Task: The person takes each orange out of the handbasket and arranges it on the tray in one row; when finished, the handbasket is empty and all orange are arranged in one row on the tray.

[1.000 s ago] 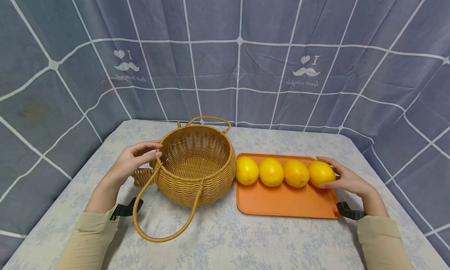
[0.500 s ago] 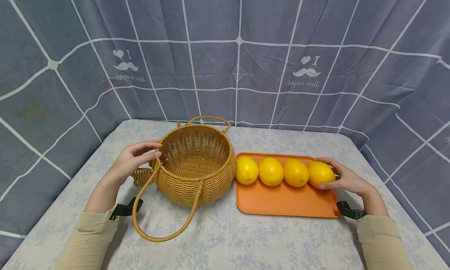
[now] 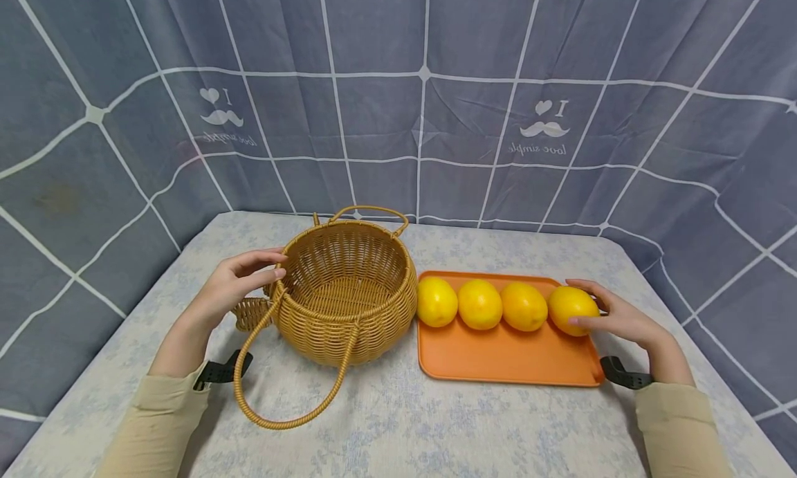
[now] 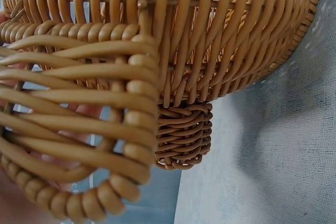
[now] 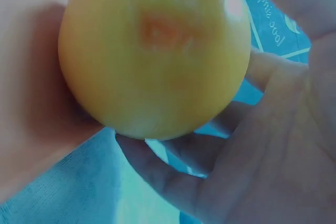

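Note:
A round brown wicker basket (image 3: pixel 367 336) stands left of the middle, its inside bare. My left hand (image 3: pixel 214 288) holds its left rim, thumb and fingers at the edge. In the left wrist view a woven flap (image 4: pixel 79 98) of the basket hides most of that hand. To the right, an orange tray (image 3: pixel 510 360) carries a row of yellow lemons (image 3: pixel 480 305). Around the rightmost lemon (image 3: pixel 569 309) my right hand (image 3: pixel 625 322) curls, thumb in front and fingers behind. The right wrist view shows this lemon (image 5: pixel 157 77) large, between fingers and the tray.
One looped basket handle (image 3: pixel 292 419) hangs forward onto the patterned tablecloth (image 3: pixel 398 429); the other handle (image 3: pixel 373 208) leans to the back. The tray's left edge lies right against the basket. A blue-grey curtain (image 3: pixel 386 118) with white lines surrounds the table.
My right hand and the rightmost lemon have shifted slightly to the right. The left hand, basket and other lemons stay where they were.

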### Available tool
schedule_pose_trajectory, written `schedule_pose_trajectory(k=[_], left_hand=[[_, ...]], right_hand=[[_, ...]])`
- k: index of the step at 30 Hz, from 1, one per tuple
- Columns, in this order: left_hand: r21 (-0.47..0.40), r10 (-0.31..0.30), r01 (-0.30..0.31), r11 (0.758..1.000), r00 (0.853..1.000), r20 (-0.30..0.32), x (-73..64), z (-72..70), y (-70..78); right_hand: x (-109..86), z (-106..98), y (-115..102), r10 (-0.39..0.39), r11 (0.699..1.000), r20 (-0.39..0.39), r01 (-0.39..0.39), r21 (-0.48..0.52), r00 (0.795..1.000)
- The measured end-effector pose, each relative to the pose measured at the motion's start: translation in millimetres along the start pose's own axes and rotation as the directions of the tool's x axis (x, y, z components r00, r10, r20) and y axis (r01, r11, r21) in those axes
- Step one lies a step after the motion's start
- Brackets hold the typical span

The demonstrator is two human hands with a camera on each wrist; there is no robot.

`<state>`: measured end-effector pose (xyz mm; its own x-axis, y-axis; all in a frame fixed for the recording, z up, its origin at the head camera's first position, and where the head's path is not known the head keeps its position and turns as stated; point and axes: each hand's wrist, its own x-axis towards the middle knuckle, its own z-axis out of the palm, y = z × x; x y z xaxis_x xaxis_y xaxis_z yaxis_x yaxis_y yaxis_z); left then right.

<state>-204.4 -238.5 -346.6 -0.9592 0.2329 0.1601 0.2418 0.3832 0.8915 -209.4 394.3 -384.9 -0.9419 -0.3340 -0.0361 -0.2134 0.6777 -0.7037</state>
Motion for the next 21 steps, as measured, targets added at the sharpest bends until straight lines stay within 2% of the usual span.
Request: schedule_pose_trajectory(k=[9,13,17,21], left_hand=[[0.025,0.008,-0.007,1.000,1.000,-0.003,-0.6,0.1,0.6],[0.028,0.013,-0.014,1.000,1.000,0.005,-1.5,-0.2,1.7],[0.040,0.037,-0.037,0.999,0.999,0.013,-2.1,-0.4,2.8],[0.125,0.066,-0.068,0.990,0.998,0.020,-1.9,-1.5,4.0]], right_hand=[[-4.0,-4,-9,0.043,0.999,-0.006,-0.043,-0.026,0.999],[-5.8,-6,-17,0.046,0.998,-0.038,-0.048,-0.038,0.998],[-4.5,-6,-26,0.001,0.995,-0.104,-0.011,-0.094,0.995],[-0.3,-5,-38,-0.077,0.982,-0.141,0.051,-0.183,0.987]])
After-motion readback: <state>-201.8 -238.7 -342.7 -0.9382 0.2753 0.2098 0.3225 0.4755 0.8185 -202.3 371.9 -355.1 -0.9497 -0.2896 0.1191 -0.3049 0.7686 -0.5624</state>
